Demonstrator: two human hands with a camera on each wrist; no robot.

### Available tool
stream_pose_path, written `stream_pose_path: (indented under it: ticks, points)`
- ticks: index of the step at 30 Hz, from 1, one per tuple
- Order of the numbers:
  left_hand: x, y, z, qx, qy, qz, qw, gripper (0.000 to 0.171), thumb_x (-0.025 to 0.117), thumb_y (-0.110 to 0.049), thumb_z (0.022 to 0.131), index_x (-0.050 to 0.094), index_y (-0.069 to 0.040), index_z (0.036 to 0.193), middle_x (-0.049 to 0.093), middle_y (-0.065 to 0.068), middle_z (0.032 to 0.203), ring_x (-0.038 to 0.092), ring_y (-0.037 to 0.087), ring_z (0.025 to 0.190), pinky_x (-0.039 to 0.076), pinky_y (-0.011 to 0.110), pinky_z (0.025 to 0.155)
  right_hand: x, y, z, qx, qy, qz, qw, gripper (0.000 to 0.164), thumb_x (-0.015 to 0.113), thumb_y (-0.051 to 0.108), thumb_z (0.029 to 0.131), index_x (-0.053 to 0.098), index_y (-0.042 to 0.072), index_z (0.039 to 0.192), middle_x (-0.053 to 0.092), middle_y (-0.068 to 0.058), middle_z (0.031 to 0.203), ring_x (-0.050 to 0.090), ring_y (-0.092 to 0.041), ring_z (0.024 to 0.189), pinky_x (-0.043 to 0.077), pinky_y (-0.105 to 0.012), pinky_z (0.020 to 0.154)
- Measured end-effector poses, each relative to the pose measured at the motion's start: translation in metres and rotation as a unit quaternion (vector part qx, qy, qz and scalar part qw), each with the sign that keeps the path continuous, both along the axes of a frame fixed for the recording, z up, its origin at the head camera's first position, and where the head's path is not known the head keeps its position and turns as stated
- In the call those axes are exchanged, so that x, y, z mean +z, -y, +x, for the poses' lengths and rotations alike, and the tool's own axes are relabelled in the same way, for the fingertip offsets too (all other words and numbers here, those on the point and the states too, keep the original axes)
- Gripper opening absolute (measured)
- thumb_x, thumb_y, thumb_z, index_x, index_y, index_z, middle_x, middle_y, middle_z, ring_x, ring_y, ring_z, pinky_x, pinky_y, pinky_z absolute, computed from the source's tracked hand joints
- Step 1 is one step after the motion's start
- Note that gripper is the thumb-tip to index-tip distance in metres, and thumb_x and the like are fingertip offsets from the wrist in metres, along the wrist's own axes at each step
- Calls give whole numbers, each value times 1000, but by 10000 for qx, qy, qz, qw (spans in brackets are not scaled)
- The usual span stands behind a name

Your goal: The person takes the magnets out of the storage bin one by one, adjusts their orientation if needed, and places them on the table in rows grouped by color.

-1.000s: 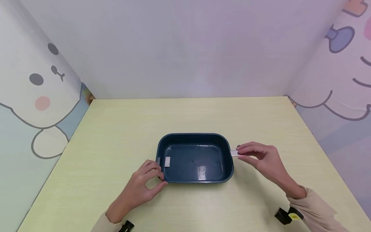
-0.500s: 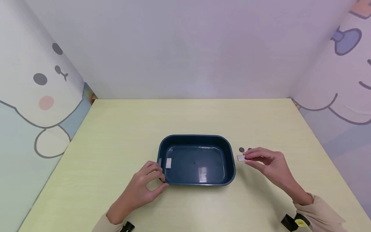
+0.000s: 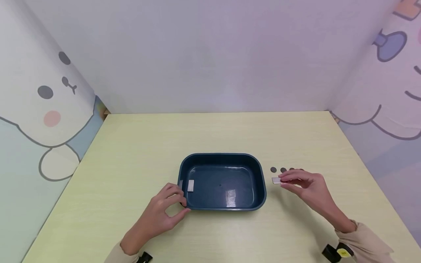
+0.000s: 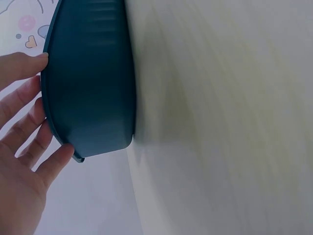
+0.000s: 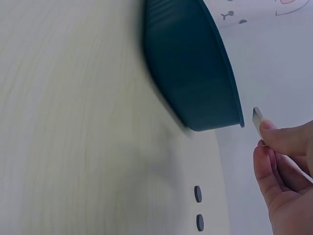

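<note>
A dark blue plastic basin [image 3: 222, 182] with rounded corners stands on the table. My left hand [image 3: 166, 206] holds its near left corner, fingertips on the rim and thumb at the front edge. Inside the basin, near its left end, lies a small silvery rectangular piece [image 3: 190, 185]. To the right of the basin my right hand [image 3: 307, 186] pinches a similar small silvery rectangular piece [image 3: 276, 180] between thumb and fingers, one end sticking out toward the basin. In the right wrist view this thin piece [image 5: 257, 120] is apart from the basin's rim.
Several small dark round discs [image 3: 273, 170] lie in a row on the pale wooden table [image 3: 148, 146], just beyond my right hand. Two of these discs [image 5: 198, 194] show in the right wrist view. White panels with cartoon drawings [image 3: 52, 91] enclose the table's back and sides.
My right hand has drawn the silvery piece from the basin's right rim out to the right, uncovering the row of dark discs. My left hand stays at the basin's corner.
</note>
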State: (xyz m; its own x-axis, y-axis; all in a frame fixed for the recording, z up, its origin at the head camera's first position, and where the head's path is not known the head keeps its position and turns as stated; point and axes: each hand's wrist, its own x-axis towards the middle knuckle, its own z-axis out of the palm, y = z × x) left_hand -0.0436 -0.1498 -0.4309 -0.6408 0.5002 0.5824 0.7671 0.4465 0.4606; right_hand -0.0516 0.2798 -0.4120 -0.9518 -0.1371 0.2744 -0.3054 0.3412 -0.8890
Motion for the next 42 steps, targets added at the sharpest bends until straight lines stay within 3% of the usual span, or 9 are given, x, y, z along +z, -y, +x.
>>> stream_pose_path:
  ticks: [15, 42]
  points:
    - [0, 0, 1, 44, 81, -54, 9999, 21, 80, -16, 72, 61, -23, 79, 54, -14, 94, 49, 7, 95, 43, 16, 81, -9, -8, -4, -205, 204, 719, 9970, 22, 79, -4, 70, 74, 3, 89, 69, -11, 91, 60, -3, 89, 52, -19, 69]
    - [4, -2, 0, -43, 72, -8, 10000, 21, 79, -14, 72, 61, -22, 79, 55, -12, 93, 49, 9, 94, 43, 17, 82, -28, -12, -13, -87, 31, 1746, 9846, 22, 80, -7, 66, 74, 8, 80, 69, -2, 83, 63, -6, 72, 52, -18, 63]
